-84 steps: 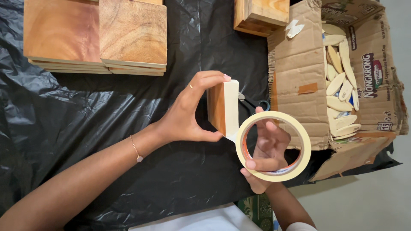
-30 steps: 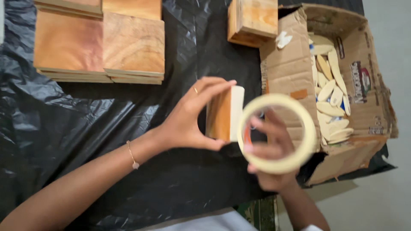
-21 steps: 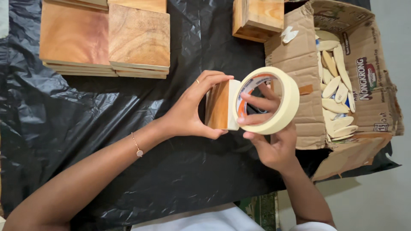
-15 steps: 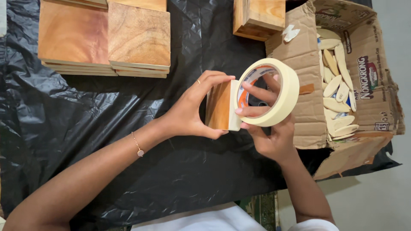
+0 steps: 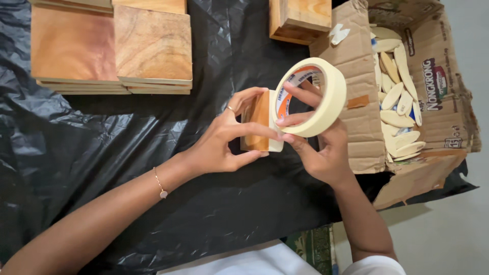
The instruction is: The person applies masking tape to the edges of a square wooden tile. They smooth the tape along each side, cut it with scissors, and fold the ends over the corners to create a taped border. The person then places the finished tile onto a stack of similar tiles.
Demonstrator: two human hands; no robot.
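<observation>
My left hand grips a small wooden block held on edge above the black plastic sheet. A strip of cream tape runs along the block's right edge. My right hand holds a roll of cream masking tape, with fingers passing through its hole and the thumb pressing near the block's lower corner. The roll rests against the taped edge of the block.
Stacks of square wooden boards lie at the upper left. A wooden box sits at the top centre. An open cardboard box with several pale oval wood pieces stands at the right. Grey floor shows at the far right.
The tape roll has swung up from below the block to its right edge, and my right hand now presses it against the block. My left hand has kept the block steady.
</observation>
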